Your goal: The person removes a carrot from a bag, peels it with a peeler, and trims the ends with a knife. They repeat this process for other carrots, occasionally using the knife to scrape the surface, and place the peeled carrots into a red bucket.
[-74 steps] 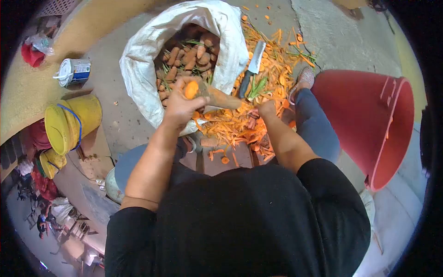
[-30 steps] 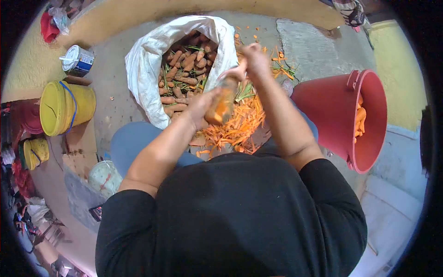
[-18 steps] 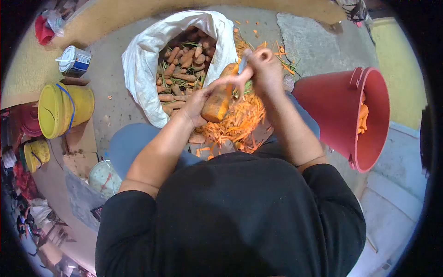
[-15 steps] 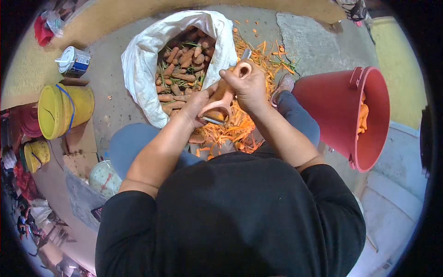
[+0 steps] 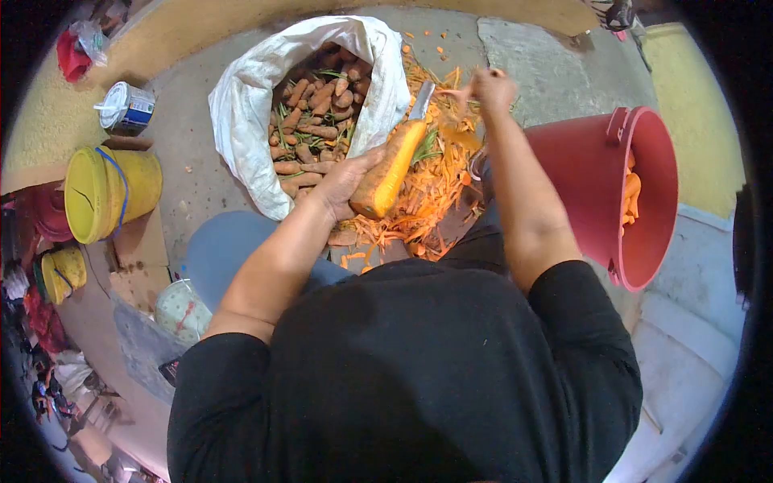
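Likely steadying thick, part-peeled orange carrot in curled fingers of left hand, gripping blurred pinkish peeler in right fist

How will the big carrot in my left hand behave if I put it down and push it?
The carrot is probably stiff, being thick and straight in your left hand. Its peeled orange strip may be slicker than the brown skin. Its long, rounded body could roll sideways.
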Demonstrator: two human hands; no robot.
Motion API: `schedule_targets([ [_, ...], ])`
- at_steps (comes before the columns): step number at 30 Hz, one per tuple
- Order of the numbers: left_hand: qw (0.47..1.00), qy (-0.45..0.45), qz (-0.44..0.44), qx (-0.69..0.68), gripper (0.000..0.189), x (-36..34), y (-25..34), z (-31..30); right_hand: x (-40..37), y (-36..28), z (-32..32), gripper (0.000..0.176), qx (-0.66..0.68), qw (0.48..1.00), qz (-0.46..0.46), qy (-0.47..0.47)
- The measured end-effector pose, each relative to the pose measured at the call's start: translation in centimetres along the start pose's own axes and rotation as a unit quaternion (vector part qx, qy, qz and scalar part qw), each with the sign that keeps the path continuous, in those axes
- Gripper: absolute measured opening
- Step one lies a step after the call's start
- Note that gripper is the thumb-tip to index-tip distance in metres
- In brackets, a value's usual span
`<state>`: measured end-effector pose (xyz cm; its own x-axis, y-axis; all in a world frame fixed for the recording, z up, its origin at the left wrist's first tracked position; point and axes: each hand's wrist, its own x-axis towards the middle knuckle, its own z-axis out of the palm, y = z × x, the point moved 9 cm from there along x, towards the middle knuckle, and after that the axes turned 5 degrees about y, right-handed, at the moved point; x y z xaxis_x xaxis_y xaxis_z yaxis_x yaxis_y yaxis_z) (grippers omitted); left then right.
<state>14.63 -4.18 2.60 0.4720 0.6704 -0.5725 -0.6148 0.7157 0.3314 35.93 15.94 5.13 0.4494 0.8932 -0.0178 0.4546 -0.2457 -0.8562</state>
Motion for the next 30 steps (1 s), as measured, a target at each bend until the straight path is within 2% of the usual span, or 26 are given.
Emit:
schedule_targets([
  [1,1.0,0.007,0.007,-0.007,0.038,0.3,0.2,-0.2,1.9,1.9,-1.9,0.012,0.082,0.995,0.037,0.033],
  [2,0.999,-0.032,-0.008,-0.025,0.036,0.3,0.5,0.2,3.3,3.4,-2.6,0.014,0.163,0.982,0.073,0.061],
  [5,0.999,-0.028,-0.001,-0.018,0.036,-0.6,1.6,1.0,-1.5,-1.6,-1.3,0.019,0.306,0.951,0.035,-0.027],
  [7,0.999,-0.01,-0.009,-0.033,0.036,0.0,1.2,0.6,-7.5,-4.4,0.6,0.024,0.284,0.951,0.058,-0.107],
  [9,0.998,0.002,-0.033,-0.047,0.036,0.3,0.8,0.5,-10.7,-6.0,0.6,0.027,0.257,0.964,-0.032,-0.065],
  [10,0.998,0.006,-0.035,-0.044,0.036,0.2,0.8,0.7,-10.5,-5.8,0.5,0.028,0.198,0.976,-0.076,-0.053],
  [13,0.998,0.012,-0.04,-0.036,0.035,-0.5,0.6,1.0,-10.4,-8.3,1.2,0.03,-0.004,0.954,-0.283,-0.104],
  [14,0.999,0.007,-0.04,-0.031,0.034,-0.5,0.6,1.1,-10.0,-6.8,2.0,0.032,-0.065,0.963,-0.204,-0.164],
  [17,0.999,-0.005,-0.038,-0.032,0.032,0.1,0.5,0.6,-10.8,-8.0,1.7,0.037,-0.157,0.956,-0.199,-0.15],
  [20,0.999,-0.023,-0.036,-0.014,0.031,-0.1,0.6,0.6,-15.2,-11.7,1.9,0.039,-0.063,0.943,-0.285,-0.163],
  [21,0.999,-0.031,-0.035,-0.003,0.031,-0.3,0.7,1.0,-16.5,-12.8,2.2,0.034,-0.086,0.932,-0.303,-0.182],
  [22,0.999,0.022,-0.05,0.002,0.031,-0.4,0.5,0.8,-15.9,-11.7,2.8,0.032,-0.092,0.937,-0.286,-0.179],
  [23,0.999,0.019,-0.046,0.012,0.032,-0.2,0.4,0.5,-15.0,-10.2,3.9,0.03,-0.099,0.942,-0.268,-0.177],
  [25,0.999,0.012,-0.038,0.031,0.033,0.3,-0.1,-0.3,-9.8,-6.0,4.3,0.03,-0.16,0.963,-0.176,-0.125],
  [26,0.999,-0.026,-0.035,0.014,0.036,-0.4,-0.2,0.8,-7.5,-4.8,3.6,0.03,-0.212,0.958,-0.147,-0.125],
  [27,0.999,-0.021,-0.038,0.007,0.037,-0.3,-0.2,0.5,-4.9,-3.4,2.5,0.029,-0.264,0.949,-0.116,-0.125],
  [29,0.999,-0.013,-0.046,-0.008,0.039,-0.2,-0.5,0.1,0.1,0.8,0.8,0.032,-0.427,0.886,-0.179,-0.037],
  [30,0.999,-0.024,-0.018,-0.027,0.038,-0.5,0.5,1.1,0.3,0.2,-0.3,0.03,-0.38,0.913,-0.151,-0.003],
])
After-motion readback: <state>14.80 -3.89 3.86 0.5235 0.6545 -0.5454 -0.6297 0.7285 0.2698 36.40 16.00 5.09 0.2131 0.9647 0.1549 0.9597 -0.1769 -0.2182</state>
